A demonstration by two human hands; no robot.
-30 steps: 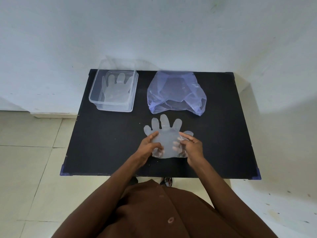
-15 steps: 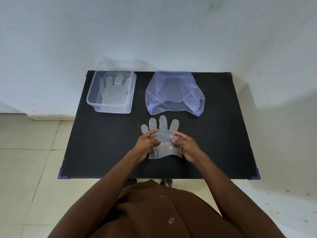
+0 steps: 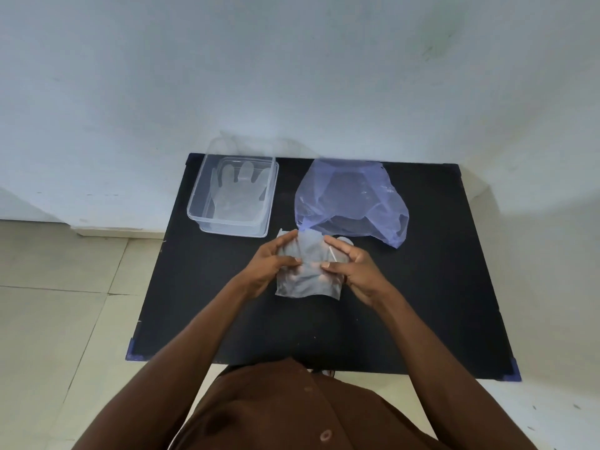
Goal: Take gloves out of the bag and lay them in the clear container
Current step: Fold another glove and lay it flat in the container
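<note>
A bare, plain room, more a makeshift work corner than a kitchen or shop: a small black table [image 3: 438,271] with blue corner caps is pushed against a scuffed, unpainted-looking white wall [image 3: 292,76], and pale floor tiles [image 3: 58,303] spread to the table's left and near side.

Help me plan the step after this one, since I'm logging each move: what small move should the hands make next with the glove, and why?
Probably carry the glove up and to the left, over the clear container. Both the left hand and right hand already pinch it, lifted and folded, in front of the bag, and the container is open with one glove lying flat inside.
</note>
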